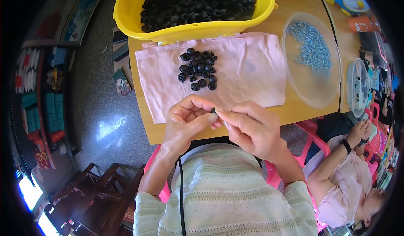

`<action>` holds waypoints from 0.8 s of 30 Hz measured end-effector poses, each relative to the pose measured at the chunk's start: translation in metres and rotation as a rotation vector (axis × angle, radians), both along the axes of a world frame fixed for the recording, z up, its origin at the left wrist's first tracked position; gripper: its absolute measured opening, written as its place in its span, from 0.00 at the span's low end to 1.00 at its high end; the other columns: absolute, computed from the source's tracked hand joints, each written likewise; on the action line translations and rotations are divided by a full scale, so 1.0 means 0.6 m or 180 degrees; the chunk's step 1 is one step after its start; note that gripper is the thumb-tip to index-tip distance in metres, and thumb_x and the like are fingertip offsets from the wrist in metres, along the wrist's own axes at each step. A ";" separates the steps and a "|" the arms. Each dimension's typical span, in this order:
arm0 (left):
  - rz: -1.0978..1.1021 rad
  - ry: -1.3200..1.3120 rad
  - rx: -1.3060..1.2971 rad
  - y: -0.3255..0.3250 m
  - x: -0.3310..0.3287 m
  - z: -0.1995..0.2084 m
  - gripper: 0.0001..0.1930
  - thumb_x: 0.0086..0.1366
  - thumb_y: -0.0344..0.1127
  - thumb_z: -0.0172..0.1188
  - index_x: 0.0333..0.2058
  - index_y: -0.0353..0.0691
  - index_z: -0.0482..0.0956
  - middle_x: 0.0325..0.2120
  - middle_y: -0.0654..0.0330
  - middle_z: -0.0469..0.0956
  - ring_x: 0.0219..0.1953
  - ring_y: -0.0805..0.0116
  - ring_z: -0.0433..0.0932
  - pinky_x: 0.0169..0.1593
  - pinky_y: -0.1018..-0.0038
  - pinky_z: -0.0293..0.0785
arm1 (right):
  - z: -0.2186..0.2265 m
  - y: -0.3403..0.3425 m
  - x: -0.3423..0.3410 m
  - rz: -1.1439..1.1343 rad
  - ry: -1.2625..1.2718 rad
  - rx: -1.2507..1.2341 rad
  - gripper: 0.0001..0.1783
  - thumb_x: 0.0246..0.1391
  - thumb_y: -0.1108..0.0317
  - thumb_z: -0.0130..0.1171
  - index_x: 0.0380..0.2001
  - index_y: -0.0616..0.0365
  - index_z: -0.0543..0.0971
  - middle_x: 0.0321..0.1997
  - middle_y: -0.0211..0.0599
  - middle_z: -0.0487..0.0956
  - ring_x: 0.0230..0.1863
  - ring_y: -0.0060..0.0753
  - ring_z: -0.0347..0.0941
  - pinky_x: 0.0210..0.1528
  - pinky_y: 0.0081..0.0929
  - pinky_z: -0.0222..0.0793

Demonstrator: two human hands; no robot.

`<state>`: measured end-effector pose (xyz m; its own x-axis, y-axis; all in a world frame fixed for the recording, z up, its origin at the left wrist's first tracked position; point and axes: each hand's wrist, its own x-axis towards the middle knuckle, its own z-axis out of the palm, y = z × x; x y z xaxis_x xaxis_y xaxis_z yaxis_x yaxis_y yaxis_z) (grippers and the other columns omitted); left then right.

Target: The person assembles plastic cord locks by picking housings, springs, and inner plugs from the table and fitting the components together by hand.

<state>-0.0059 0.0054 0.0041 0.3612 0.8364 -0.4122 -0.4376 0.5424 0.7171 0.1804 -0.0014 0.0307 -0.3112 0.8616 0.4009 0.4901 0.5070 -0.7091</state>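
Observation:
Just past the table's near edge, my left hand pinches a small black round part between thumb and forefinger. The fingertips of my right hand close on the same part from the other side, hiding most of it. Whether my right fingers also hold a smaller piece cannot be made out. Beyond my hands, a loose pile of black round parts with holes lies on a pink cloth.
A yellow tub heaped with black parts stands behind the cloth. To the right, a clear round tray holds many small light-blue pieces. Farther right are another clear tray and a small fan. A person sits at my right.

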 end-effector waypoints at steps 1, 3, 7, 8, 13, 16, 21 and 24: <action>-0.0011 -0.0008 0.0022 0.000 -0.004 -0.003 0.08 0.58 0.21 0.60 0.36 0.32 0.73 0.32 0.55 0.78 0.34 0.68 0.79 0.39 0.75 0.77 | 0.004 0.011 0.005 0.0093 0.0171 -0.0356 0.17 0.41 0.80 0.62 0.39 0.57 0.81 0.29 0.33 0.75 0.24 0.28 0.72 0.25 0.22 0.69; -0.0028 -0.0025 0.0049 -0.002 -0.012 -0.010 0.08 0.58 0.21 0.60 0.36 0.32 0.73 0.32 0.55 0.78 0.33 0.69 0.79 0.39 0.75 0.76 | -0.003 0.033 0.006 0.0178 0.0333 -0.0707 0.17 0.41 0.78 0.62 0.38 0.54 0.81 0.29 0.31 0.75 0.25 0.29 0.73 0.25 0.23 0.69; -0.0163 0.0014 0.0040 0.001 -0.016 -0.016 0.09 0.57 0.21 0.61 0.37 0.32 0.73 0.30 0.56 0.78 0.33 0.69 0.79 0.39 0.76 0.76 | -0.021 0.103 0.003 -0.0602 -0.0314 -0.0256 0.09 0.44 0.77 0.61 0.31 0.55 0.79 0.29 0.32 0.73 0.27 0.31 0.73 0.26 0.25 0.68; -0.0189 -0.0001 0.0052 0.000 -0.017 -0.017 0.09 0.56 0.21 0.61 0.37 0.32 0.73 0.30 0.56 0.78 0.33 0.69 0.79 0.39 0.76 0.76 | -0.013 0.116 -0.002 -0.0682 -0.0683 0.0036 0.08 0.43 0.76 0.61 0.30 0.54 0.79 0.30 0.31 0.72 0.28 0.31 0.74 0.27 0.26 0.68; -0.0225 -0.0018 0.0011 0.001 -0.015 -0.013 0.09 0.56 0.21 0.61 0.37 0.31 0.74 0.30 0.57 0.78 0.33 0.70 0.79 0.39 0.76 0.76 | -0.014 0.142 -0.018 -0.0738 -0.1367 0.0456 0.05 0.42 0.74 0.62 0.25 0.54 0.78 0.31 0.28 0.72 0.31 0.31 0.74 0.29 0.28 0.69; -0.0252 0.0073 -0.0038 0.000 -0.015 -0.010 0.09 0.56 0.21 0.61 0.37 0.32 0.74 0.30 0.57 0.78 0.33 0.70 0.79 0.39 0.77 0.76 | -0.017 0.143 -0.022 -0.0647 -0.1465 0.0256 0.04 0.41 0.73 0.62 0.24 0.54 0.78 0.30 0.28 0.72 0.31 0.31 0.74 0.28 0.27 0.69; -0.0266 0.0016 0.0006 -0.002 -0.012 -0.013 0.09 0.57 0.22 0.62 0.37 0.33 0.74 0.31 0.58 0.78 0.33 0.71 0.79 0.39 0.77 0.75 | -0.024 0.139 -0.024 -0.0724 -0.1204 0.0286 0.04 0.41 0.71 0.63 0.24 0.52 0.78 0.31 0.29 0.73 0.30 0.32 0.74 0.29 0.27 0.70; -0.0255 0.0005 0.0015 -0.002 -0.013 -0.016 0.09 0.57 0.22 0.62 0.37 0.33 0.74 0.30 0.58 0.78 0.33 0.71 0.79 0.39 0.77 0.75 | -0.018 0.131 -0.016 -0.0787 -0.1201 0.0289 0.07 0.38 0.73 0.64 0.24 0.52 0.78 0.29 0.29 0.73 0.30 0.33 0.74 0.31 0.28 0.69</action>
<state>-0.0137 0.0043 -0.0056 0.4266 0.8068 -0.4089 -0.3918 0.5723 0.7204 0.1709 0.0773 0.0201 -0.2395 0.8950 0.3764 0.8195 0.3942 -0.4159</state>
